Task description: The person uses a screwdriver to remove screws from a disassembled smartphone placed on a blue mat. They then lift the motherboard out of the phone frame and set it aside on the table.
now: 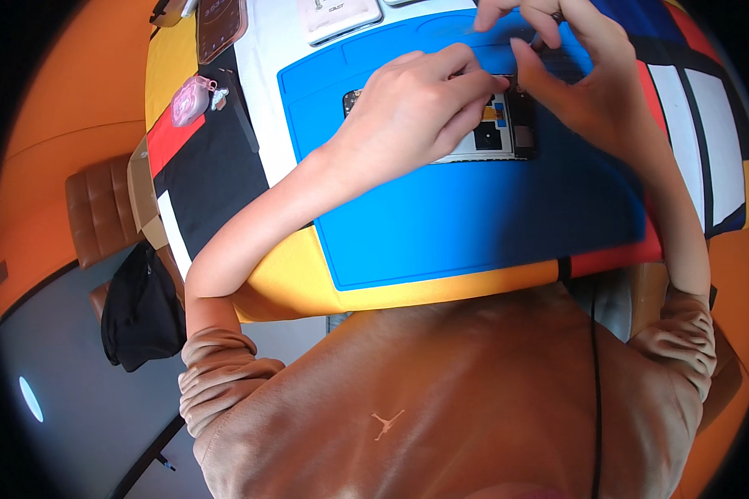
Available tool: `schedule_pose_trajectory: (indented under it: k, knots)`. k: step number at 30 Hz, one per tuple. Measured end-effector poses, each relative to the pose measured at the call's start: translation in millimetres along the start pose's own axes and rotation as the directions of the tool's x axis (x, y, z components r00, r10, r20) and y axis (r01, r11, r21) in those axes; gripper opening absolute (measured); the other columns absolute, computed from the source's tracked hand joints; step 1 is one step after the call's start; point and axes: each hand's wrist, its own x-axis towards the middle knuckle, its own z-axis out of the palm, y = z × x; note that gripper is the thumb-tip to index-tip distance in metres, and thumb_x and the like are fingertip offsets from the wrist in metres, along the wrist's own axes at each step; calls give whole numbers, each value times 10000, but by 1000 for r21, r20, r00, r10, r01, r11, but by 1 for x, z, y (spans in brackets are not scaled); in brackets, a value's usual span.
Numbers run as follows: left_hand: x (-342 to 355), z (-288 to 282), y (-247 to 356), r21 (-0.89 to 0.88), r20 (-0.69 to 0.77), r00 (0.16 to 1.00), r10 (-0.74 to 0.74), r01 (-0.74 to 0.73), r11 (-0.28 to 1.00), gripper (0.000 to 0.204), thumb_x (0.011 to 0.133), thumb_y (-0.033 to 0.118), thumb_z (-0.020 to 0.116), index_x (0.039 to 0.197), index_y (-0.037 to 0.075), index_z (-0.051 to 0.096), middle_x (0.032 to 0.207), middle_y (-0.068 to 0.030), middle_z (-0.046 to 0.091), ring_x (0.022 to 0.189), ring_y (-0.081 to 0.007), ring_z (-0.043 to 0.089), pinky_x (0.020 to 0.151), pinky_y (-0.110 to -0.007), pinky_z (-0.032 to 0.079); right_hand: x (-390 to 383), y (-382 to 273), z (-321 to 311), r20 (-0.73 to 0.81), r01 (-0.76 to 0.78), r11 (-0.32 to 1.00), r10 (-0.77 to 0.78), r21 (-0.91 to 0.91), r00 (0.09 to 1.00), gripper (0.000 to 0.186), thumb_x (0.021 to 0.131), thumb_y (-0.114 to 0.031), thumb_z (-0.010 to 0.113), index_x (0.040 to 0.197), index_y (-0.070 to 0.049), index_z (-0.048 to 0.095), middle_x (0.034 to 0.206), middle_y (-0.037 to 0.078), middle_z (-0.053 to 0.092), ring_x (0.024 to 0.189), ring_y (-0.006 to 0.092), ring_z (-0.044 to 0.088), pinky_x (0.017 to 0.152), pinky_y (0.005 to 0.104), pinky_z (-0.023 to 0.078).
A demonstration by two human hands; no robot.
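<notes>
An opened-up flat electronic device (522, 137), dark-framed with pale, blue and orange parts inside, lies on a blue work mat (399, 224). It looks like a phone with its inside exposed. My left hand (424, 104) reaches across it with bent fingers, the index fingertip at the device's far right part. That hand covers much of the device, and whatever its fingers pinch is hidden. Just beyond the device's right end, my right hand (595, 71) is raised, thumb and fingers apart. Its fingertips are cut by the top edge and slightly blurred; I see nothing held.
A phone (222, 29) and a white box-like item (339, 17) lie at the far left. Nearer is a pink earbud case (191, 101) with a charm, beside a dark flat strip (237, 108). A colour-block cloth (216, 175) covers the table. Left stand a brown chair (100, 208) and black bag (144, 312).
</notes>
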Motion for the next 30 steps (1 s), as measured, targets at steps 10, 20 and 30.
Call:
schedule_pose_trajectory:
  k: [10,20,30]
  knots:
    - [0,-1,1,47,29,999,17,-18,999,156,918,89,703,1061,67,762,896,-70,605,737,-218,627,648,-328,517,-2,0,-1,16,-55,998,55,9,998,331,766,105,663,789,-100,403,931,112,644,897,209,681,814,295,494]
    - [1,-1,2,57,34,999,34,-36,998,144,927,84,711,1053,55,772,913,-66,615,724,-190,641,620,-286,523,0,-3,-3,67,14,998,-10,-53,998,304,796,101,635,811,-97,405,928,108,624,984,218,689,849,318,503]
    - [2,1,0,60,6,999,54,-54,997,138,941,85,694,1049,57,775,901,-68,621,701,-187,642,602,-280,520,1,-2,-1,-19,25,996,-27,-81,999,296,811,92,658,804,-81,417,900,113,628,893,224,697,723,269,516]
